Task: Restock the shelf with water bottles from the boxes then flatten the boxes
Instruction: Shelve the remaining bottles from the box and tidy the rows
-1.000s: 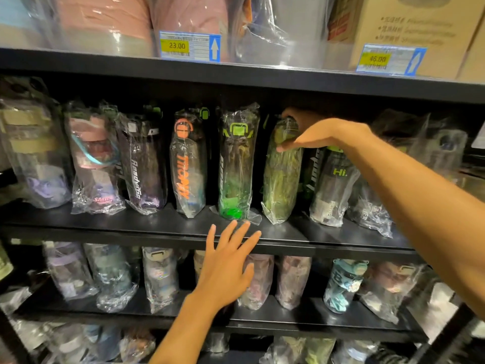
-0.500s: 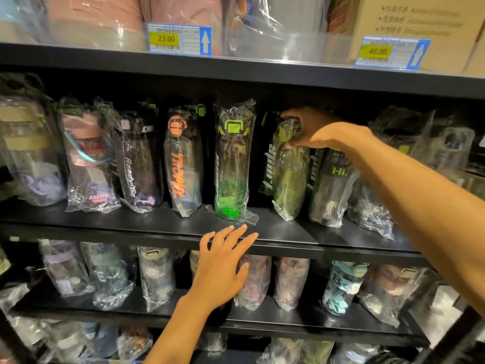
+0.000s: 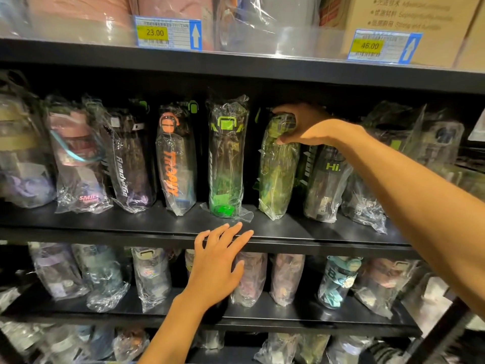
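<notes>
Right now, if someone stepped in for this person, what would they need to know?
Right hand: grips the top of the olive-green bottle, which stands tilted on the middle shelf.
Left hand: open, fingers spread at that shelf's front edge.
Done: a row of wrapped bottles lines the shelf.
Left: settle this bottle, release it; stock boxes are out of view, so flattening can't be judged.

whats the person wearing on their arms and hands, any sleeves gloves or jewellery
Nothing is worn that shows. The left hand and right hand have no gloves, and no rings, watch or wristband can be seen. Both forearms are uncovered as far as the picture's edge, with no sleeve in view.
</notes>
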